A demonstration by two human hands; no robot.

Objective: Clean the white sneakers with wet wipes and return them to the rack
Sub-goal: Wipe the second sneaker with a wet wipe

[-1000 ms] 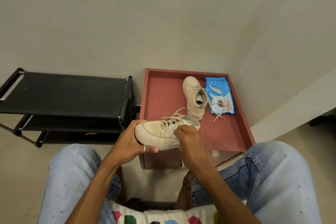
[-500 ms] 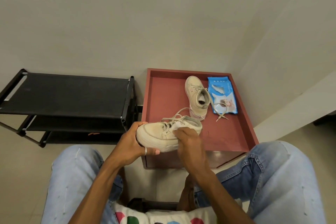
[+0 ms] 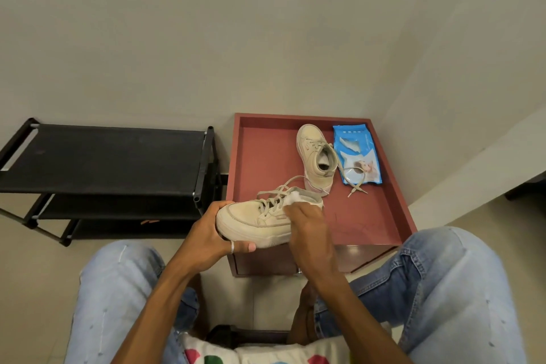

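While left hand (image 3: 206,235) grips the rounded sneaker (image 3: 251,217), right hand (image 3: 310,230) clutches a crumpled wipe (image 3: 291,196).

Red tray-top table (image 3: 260,162) against pale wall (image 3: 206,38)

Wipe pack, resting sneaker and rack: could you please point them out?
Wipe pack (image 3: 357,154), head view, middle of its front.
Resting sneaker (image 3: 310,139), head view, toe upper.
Rack (image 3: 103,154), head view, top shelf.

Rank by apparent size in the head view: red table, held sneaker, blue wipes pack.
1. Red-brown square tray table
2. Held beige laced sneaker, though nearness to the camera enlarges it
3. Blue plastic wipes pack
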